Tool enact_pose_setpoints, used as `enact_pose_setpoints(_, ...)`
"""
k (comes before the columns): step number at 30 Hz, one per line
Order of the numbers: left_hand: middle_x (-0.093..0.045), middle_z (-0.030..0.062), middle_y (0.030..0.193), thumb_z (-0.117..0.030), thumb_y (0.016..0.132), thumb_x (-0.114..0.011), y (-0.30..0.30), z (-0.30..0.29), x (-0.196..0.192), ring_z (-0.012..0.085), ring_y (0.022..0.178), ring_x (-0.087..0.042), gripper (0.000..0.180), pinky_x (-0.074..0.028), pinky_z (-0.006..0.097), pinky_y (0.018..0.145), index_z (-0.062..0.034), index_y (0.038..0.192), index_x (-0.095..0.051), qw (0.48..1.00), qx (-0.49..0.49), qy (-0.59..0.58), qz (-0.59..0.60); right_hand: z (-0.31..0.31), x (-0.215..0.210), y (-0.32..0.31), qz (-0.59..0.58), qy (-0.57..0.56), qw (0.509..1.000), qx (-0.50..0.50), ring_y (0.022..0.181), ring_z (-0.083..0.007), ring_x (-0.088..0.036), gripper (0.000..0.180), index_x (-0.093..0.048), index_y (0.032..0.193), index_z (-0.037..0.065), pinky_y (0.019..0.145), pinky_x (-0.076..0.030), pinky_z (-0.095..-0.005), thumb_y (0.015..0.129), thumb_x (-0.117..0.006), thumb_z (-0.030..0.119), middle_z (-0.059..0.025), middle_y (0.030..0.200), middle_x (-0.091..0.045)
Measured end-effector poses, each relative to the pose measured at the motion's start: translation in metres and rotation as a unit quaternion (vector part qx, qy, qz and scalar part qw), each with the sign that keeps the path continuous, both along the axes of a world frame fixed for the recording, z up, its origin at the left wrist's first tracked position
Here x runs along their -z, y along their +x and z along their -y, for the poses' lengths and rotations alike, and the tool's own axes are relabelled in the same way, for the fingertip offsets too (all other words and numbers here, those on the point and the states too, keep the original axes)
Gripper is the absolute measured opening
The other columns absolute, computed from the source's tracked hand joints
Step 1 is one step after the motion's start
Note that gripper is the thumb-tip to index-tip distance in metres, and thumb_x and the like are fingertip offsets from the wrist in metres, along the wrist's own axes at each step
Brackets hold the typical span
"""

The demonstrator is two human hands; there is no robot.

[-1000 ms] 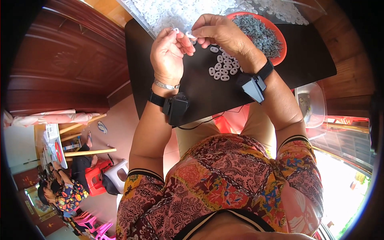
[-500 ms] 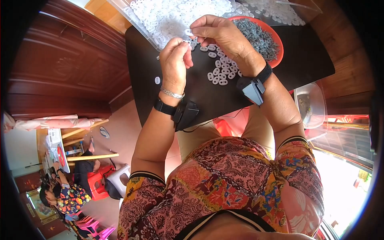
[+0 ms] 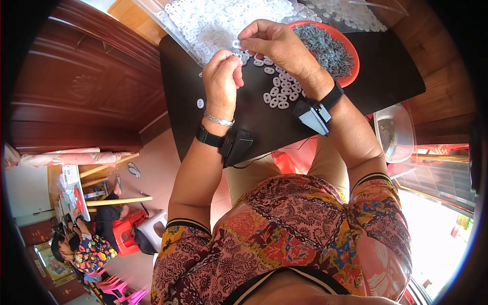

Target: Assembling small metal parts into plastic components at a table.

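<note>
Close together at the far side of the table, both my hands are pinched. Between thumb and fingers, my right hand [image 3: 277, 48] holds a small white oval plastic piece [image 3: 236, 44]. Just below it, my left hand [image 3: 221, 81] pinches another small white piece [image 3: 237, 55], mostly covered by the fingertips. Beneath and beside my right hand lie several loose white two-hole oval pieces [image 3: 283, 92]. One more oval piece [image 3: 200, 103] sits alone left of my left wrist.
A clear bin [image 3: 195, 53] heaped with white pieces stands at the table's far edge. Right of my hand is a red bowl [image 3: 354, 58] full of small grey parts. The dark table [image 3: 254, 124] ends near my lap. Another person [image 3: 91, 251] sits far left.
My right hand has shifted slightly left and down, bringing its white piece nearer to my left fingertips. My left hand has stayed almost still.
</note>
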State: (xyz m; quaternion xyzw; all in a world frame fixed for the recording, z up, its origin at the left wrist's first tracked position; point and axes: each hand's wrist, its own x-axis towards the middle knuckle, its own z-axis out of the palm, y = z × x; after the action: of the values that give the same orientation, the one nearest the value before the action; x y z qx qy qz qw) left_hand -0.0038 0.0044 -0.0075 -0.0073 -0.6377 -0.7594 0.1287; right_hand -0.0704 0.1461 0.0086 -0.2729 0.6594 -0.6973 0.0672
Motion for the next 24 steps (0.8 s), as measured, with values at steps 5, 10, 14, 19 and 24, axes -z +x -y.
enact_pose_setpoints(5,-0.048,0.0014,0.056,-0.012,0.083,-0.053,-0.0006,0.0007,0.0003,0.0074,0.043,-0.041,0.017,-0.033,0.020,0.040,-0.0015,0.069,-0.053,1.000,-0.002,-0.002,0.002,0.0000,0.0005,0.0004,-0.021,-0.006,1.000,-0.004,0.068,-0.0050,-0.055,0.015,-0.064,0.090,0.002,0.060,-0.044,-0.0190,0.079,-0.068,0.011,0.0003,0.077,-0.063)
enact_pose_setpoints(10,-0.049,0.0017,0.057,-0.012,0.083,-0.053,-0.0004,0.0011,-0.0002,0.0073,0.044,-0.041,0.017,-0.033,0.020,0.040,-0.0011,0.070,-0.053,1.000,-0.005,-0.004,0.004,0.0019,0.0011,0.0029,-0.052,-0.002,0.999,0.011,0.072,-0.0058,-0.056,0.015,-0.064,0.091,0.001,0.064,-0.046,-0.0200,0.079,-0.066,0.010,-0.0008,0.079,-0.063)
enact_pose_setpoints(14,-0.049,0.0020,0.059,-0.012,0.083,-0.053,0.0001,0.0012,-0.0006,0.0072,0.044,-0.041,0.017,-0.033,0.020,0.040,-0.0010,0.070,-0.054,1.000,-0.006,0.000,0.007,0.0018,0.0001,0.0032,-0.057,0.025,0.998,0.007,0.073,-0.0066,-0.057,0.014,-0.065,0.091,0.001,0.066,-0.047,-0.0211,0.080,-0.065,0.009,-0.0014,0.080,-0.064)
enact_pose_setpoints(19,-0.049,0.0019,0.058,-0.012,0.083,-0.052,-0.0006,0.0013,0.0002,0.0072,0.044,-0.041,0.017,-0.033,0.020,0.040,-0.0009,0.070,-0.054,1.000,-0.007,-0.003,0.011,0.0018,0.0027,0.0027,-0.075,0.044,0.996,-0.008,0.074,-0.0058,-0.057,0.014,-0.064,0.094,0.002,0.066,-0.047,-0.0199,0.082,-0.065,0.009,-0.0005,0.081,-0.063)
enact_pose_setpoints(24,-0.049,0.0016,0.058,-0.012,0.084,-0.052,-0.0005,0.0013,-0.0004,0.0073,0.044,-0.041,0.018,-0.032,0.020,0.040,-0.0011,0.068,-0.053,1.000,-0.006,-0.010,0.012,0.0022,0.0009,0.0034,-0.080,0.053,0.995,-0.010,0.074,-0.0076,-0.058,0.012,-0.065,0.088,0.001,0.068,-0.048,-0.0228,0.080,-0.066,0.010,-0.0025,0.079,-0.064)
